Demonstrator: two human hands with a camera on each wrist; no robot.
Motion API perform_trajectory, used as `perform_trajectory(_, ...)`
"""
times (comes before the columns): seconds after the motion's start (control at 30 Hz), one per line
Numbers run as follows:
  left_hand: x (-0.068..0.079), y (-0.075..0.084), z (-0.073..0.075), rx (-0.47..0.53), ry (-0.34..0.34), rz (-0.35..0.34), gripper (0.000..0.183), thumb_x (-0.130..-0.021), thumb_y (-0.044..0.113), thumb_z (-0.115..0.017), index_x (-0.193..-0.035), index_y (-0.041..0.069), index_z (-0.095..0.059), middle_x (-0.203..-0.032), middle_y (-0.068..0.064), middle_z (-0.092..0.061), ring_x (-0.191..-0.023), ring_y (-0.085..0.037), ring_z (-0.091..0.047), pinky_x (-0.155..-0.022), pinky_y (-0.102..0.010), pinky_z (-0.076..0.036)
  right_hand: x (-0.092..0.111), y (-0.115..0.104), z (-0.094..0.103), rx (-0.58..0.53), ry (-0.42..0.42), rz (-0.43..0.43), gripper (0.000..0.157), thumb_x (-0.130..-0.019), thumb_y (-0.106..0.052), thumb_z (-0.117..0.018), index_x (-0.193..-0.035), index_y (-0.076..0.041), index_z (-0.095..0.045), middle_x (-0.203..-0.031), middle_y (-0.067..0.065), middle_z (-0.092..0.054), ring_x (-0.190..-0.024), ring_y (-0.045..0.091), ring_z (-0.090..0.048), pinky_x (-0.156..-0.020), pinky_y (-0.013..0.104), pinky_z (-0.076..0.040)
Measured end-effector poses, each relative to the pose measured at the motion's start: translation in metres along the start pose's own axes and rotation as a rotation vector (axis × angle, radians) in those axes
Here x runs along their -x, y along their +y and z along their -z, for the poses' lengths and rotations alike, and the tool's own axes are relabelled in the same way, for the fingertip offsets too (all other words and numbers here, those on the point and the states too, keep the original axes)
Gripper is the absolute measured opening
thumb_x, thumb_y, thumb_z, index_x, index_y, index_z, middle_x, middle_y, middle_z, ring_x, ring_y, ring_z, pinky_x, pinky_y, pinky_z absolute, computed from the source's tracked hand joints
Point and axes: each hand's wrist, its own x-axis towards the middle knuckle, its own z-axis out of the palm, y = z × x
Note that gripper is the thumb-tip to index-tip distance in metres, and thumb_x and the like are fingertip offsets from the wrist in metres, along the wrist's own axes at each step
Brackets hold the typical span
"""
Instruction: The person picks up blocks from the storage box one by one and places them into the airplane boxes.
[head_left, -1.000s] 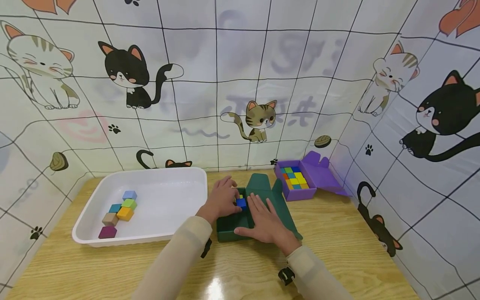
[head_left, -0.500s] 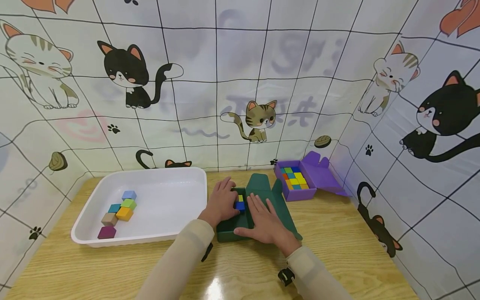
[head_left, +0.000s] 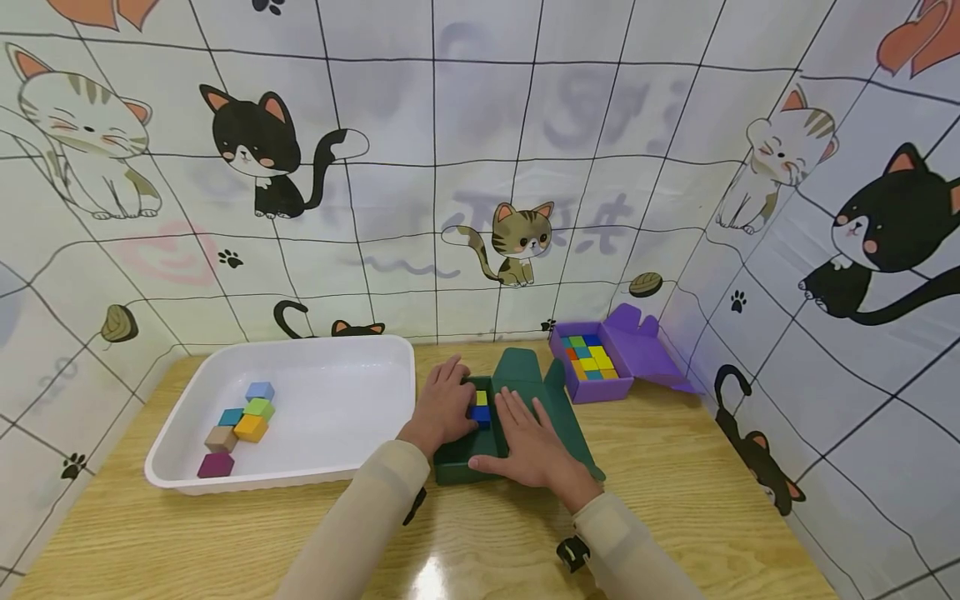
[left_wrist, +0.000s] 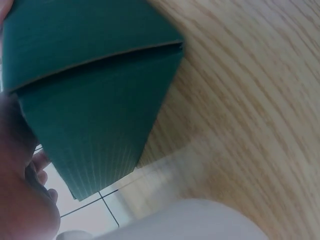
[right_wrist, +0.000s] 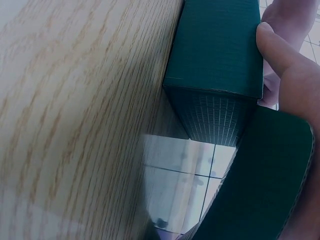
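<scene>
A green cardboard box (head_left: 467, 472) stands on the table with its lid (head_left: 558, 408) folded out to the right. Inside it, a blue block (head_left: 481, 416) lies level in front of a yellow block (head_left: 482, 398). My left hand (head_left: 444, 406) reaches over the box's left side, thumb and fingers right at the blue block's left edge; its fingertips are hidden in the box. My right hand (head_left: 528, 442) rests with straight, spread fingers along the box's right wall and the lid, thumb stretched toward the front wall. The right wrist view shows that thumb (right_wrist: 270, 42) at the box's edge.
To the left, a white tray (head_left: 337, 408) holds several loose blocks, among them an orange block (head_left: 251, 427) and a purple block (head_left: 216, 465). Behind on the right stands an open purple box (head_left: 600, 389) filled with coloured blocks. Cat-printed sheeting (head_left: 390, 200) walls the table's back and sides.
The blue block, tilted in my left hand's fingers a second ago, has settled level in the green box. My left hand has shifted slightly toward me; my right hand stays in place.
</scene>
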Motion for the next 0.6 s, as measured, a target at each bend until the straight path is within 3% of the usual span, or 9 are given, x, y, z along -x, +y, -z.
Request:
perform_trajectory(0.17,0.005,-0.004,0.009,0.075,0.035,-0.002,0.029,-0.079,0.04,-0.077,-0.097,0.02,-0.069,-0.143,-0.009,-0.048,-0.149,-0.031,-0.021,-0.122,-0.051,-0.021,0.001,0.0,0.0,-0.001,-0.006,0.0,0.108,-0.082,-0.078,-0.048,-0.157,-0.009,-0.013,-0.165,0.009,-0.01,-0.154,0.027,-0.008,-0.123,0.056,0.0)
perform_trajectory(0.33,0.014,-0.016,0.026,0.197,0.111,0.026,0.021,-0.083,0.033,-0.075,-0.096,0.018,-0.069,-0.141,-0.01,-0.048,-0.149,-0.032,-0.022,-0.121,-0.055,-0.022,0.001,-0.001,0.001,-0.02,-0.008,-0.004,0.108,-0.081,-0.078,-0.049,-0.157,-0.009,-0.013,-0.165,0.009,-0.01,-0.154,0.027,-0.008,-0.123,0.056,0.001)
perform_trajectory(0.6,0.031,-0.052,0.043,0.257,0.179,0.079,0.021,-0.082,0.03,-0.077,-0.095,0.016,-0.07,-0.141,-0.013,-0.049,-0.149,-0.035,-0.021,-0.12,-0.058,-0.021,0.001,-0.001,-0.001,-0.023,-0.001,-0.007,0.109,-0.081,-0.079,-0.049,-0.157,-0.009,-0.014,-0.165,0.009,-0.011,-0.154,0.027,-0.009,-0.123,0.056,0.0)
